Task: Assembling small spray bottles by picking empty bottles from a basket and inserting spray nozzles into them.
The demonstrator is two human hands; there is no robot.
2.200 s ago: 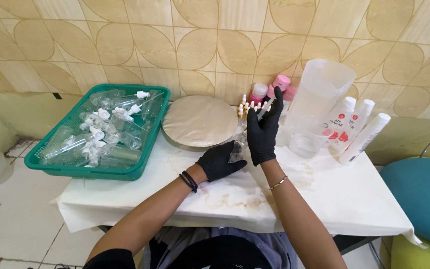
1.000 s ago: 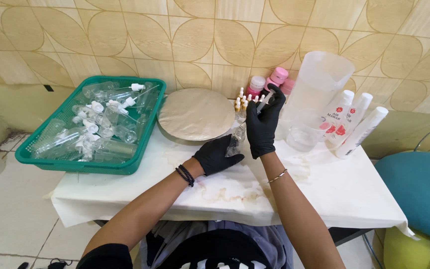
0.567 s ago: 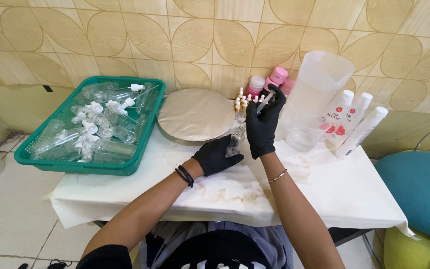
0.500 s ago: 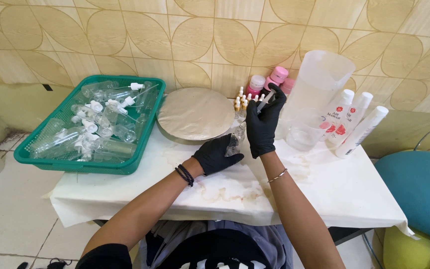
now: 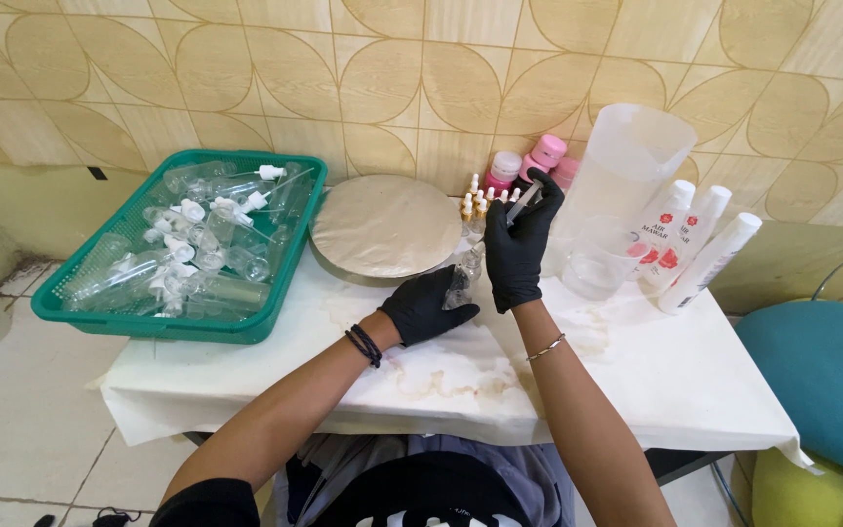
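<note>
On the white-covered table (image 5: 636,381), against the patterned tile wall, stands a green plastic basket (image 5: 285,293) heaped with clear empty spray bottles (image 5: 187,263), and beside it lies a round grey lid (image 5: 387,224). To the right rises a large translucent measuring jug (image 5: 626,166), with a small clear cup (image 5: 597,263) in front of it and three white bottles (image 5: 695,239) leaning beside it; pink-capped bottles (image 5: 529,166) stand behind. Near the table's middle, the black-gloved left hand (image 5: 426,307) curls its fingers around a small clear bottle (image 5: 462,283), tilted toward the other hand. Just above, the black-gloved right hand (image 5: 519,244) pinches a slim dropper, or perhaps a pipette (image 5: 522,203), between thumb and forefinger, its other fingers folded close.
</note>
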